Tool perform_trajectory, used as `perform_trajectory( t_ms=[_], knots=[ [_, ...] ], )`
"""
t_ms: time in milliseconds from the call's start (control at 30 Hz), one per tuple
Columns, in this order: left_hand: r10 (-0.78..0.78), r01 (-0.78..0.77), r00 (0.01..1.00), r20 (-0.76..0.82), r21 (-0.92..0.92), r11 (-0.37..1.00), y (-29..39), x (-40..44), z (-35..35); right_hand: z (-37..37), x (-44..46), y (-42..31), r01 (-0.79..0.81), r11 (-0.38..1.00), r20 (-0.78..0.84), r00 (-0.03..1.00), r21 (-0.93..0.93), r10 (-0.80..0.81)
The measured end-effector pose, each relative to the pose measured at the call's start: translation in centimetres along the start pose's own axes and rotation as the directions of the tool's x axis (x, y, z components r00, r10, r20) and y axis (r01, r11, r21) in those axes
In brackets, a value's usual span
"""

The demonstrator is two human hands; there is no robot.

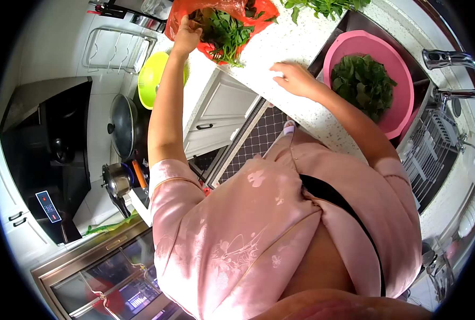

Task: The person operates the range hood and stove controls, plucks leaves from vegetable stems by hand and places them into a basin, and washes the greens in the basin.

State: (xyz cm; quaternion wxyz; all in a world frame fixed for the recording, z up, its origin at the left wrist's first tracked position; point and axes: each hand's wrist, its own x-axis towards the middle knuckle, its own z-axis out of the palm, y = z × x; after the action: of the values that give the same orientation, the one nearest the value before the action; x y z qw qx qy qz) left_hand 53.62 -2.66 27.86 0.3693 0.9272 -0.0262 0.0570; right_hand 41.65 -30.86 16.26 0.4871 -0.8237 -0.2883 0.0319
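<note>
At the top of the head view, a red plastic bag point(267, 9) lies with its mouth spread over leafy green vegetables point(227, 33). My left hand point(187, 38) is at the bag's left edge, its fingers closed on the plastic; the fingertips are partly hidden. Over the pale speckled counter point(251, 85), my right hand point(296, 80) is held with fingers loosely bent and apart, nothing in it. To its right, a pink basin point(405, 88) sits in the sink, holding dark green leaves point(363, 85).
More greens point(328, 6) lie on the counter at the top. A lime-green bowl point(148, 80) stands left of my left forearm, near a lidded pan point(123, 127) and a pressure cooker point(117, 178). A faucet point(448, 58) is beside the basin; a dish rack point(432, 144) is below.
</note>
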Motion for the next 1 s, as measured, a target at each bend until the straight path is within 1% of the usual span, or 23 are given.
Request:
perform_trajectory(
  t_ms=[67,100,167,200,233,267,333,367,433,467,500,533,567,600,633,700,767,833,867,900,933,967,1000],
  knots=[
    [0.039,-0.036,0.999,-0.020,0.117,0.992,-3.8,1.4,-0.3,2.5,3.4,-0.4,-0.050,0.994,0.006,0.999,-0.098,0.051],
    [0.055,-0.052,0.998,-0.021,0.120,0.991,-3.6,1.5,-0.8,3.5,5.1,-1.3,-0.046,0.994,-0.009,0.999,-0.101,0.046],
    [0.209,-0.132,0.973,-0.093,0.515,0.847,-2.0,0.1,-1.2,5.4,8.5,-3.4,-0.062,0.936,-0.081,0.996,-0.348,0.036],
    [0.357,-0.212,0.923,-0.146,0.581,0.786,-1.6,-0.6,-0.9,6.2,10.1,-4.9,-0.112,0.943,-0.057,0.993,-0.314,0.099],
    [0.379,-0.178,0.900,-0.216,0.611,0.771,-0.9,-1.1,-0.7,7.0,11.6,-6.4,-0.164,0.947,-0.028,0.986,-0.275,0.163],
    [0.349,-0.146,0.905,-0.245,0.591,0.794,-1.0,-0.9,-0.7,10.0,13.6,-4.4,-0.126,0.942,-0.107,0.990,-0.311,0.097],
    [0.293,-0.096,0.920,-0.261,0.574,0.813,-2.4,-0.3,-1.1,12.7,15.8,-3.3,-0.198,0.930,-0.087,0.980,-0.310,0.179],
    [0.362,-0.149,0.893,-0.267,0.585,0.798,-4.9,0.9,-1.1,13.1,16.4,-2.3,-0.212,0.937,-0.083,0.977,-0.278,0.196],
    [0.252,-0.155,0.961,-0.112,0.533,0.832,-10.0,4.0,-2.3,13.0,17.1,-0.7,-0.171,0.944,-0.127,0.982,-0.283,0.140],
    [0.259,-0.169,0.961,-0.099,0.531,0.830,-10.6,5.0,-2.7,12.2,17.1,0.1,-0.189,0.953,-0.156,0.976,-0.239,0.155],
    [0.210,-0.199,0.974,-0.091,0.116,0.973,-11.1,5.7,-3.0,11.0,17.1,0.9,-0.206,0.959,-0.183,0.968,-0.193,0.171],
    [0.162,-0.172,0.985,-0.059,-0.322,0.931,-11.3,6.2,-3.1,9.1,16.7,0.9,-0.167,0.985,-0.156,0.973,0.041,0.172],
    [0.169,-0.176,0.984,-0.050,-0.325,0.929,-9.7,5.9,-3.6,6.7,16.5,0.7,-0.120,0.955,-0.133,0.978,0.270,0.160],
    [0.054,-0.051,0.999,-0.004,-0.437,0.898,-6.5,5.1,-4.4,4.5,16.6,0.6,-0.133,0.934,-0.036,0.987,0.331,0.154],
    [-0.057,0.079,0.997,0.056,-0.534,0.842,-4.7,4.7,-4.8,2.5,16.3,0.5,-0.021,0.967,-0.047,0.998,0.255,0.035],
    [0.011,-0.052,0.996,-0.088,-0.477,0.877,-5.1,6.5,-5.0,-1.0,15.9,-0.3,-0.265,0.921,0.144,0.962,0.285,0.233],
    [0.221,-0.309,0.946,-0.235,-0.461,0.832,-6.4,8.6,-5.8,-2.5,15.4,2.1,-0.228,0.947,0.133,0.970,0.227,0.202],
    [0.101,-0.146,0.988,-0.114,-0.514,0.846,-3.8,7.5,-8.1,-3.7,14.7,3.7,-0.180,0.970,0.119,0.980,0.162,0.162],
    [0.014,-0.059,0.994,-0.106,-0.439,0.896,-2.5,7.2,-8.9,-3.8,14.3,4.5,-0.239,0.971,0.149,0.959,-0.023,0.240],
    [0.017,-0.032,0.999,-0.041,-0.408,0.912,-1.9,7.2,-9.5,-3.8,14.0,5.0,-0.288,0.935,0.162,0.932,-0.206,0.323],
    [0.037,-0.037,0.999,-0.006,-0.385,0.922,-1.6,7.2,-9.5,-4.3,13.6,3.1,-0.291,0.925,0.225,0.911,-0.245,0.346],
    [0.057,-0.042,0.998,0.031,-0.358,0.933,-1.2,7.3,-9.5,-3.9,13.0,2.4,-0.294,0.926,0.221,0.912,-0.236,0.346],
    [0.073,-0.049,0.996,0.056,-0.345,0.937,-0.7,7.1,-9.2,-3.8,12.8,1.9,-0.080,0.911,0.205,0.963,-0.405,0.176]
  ],
)
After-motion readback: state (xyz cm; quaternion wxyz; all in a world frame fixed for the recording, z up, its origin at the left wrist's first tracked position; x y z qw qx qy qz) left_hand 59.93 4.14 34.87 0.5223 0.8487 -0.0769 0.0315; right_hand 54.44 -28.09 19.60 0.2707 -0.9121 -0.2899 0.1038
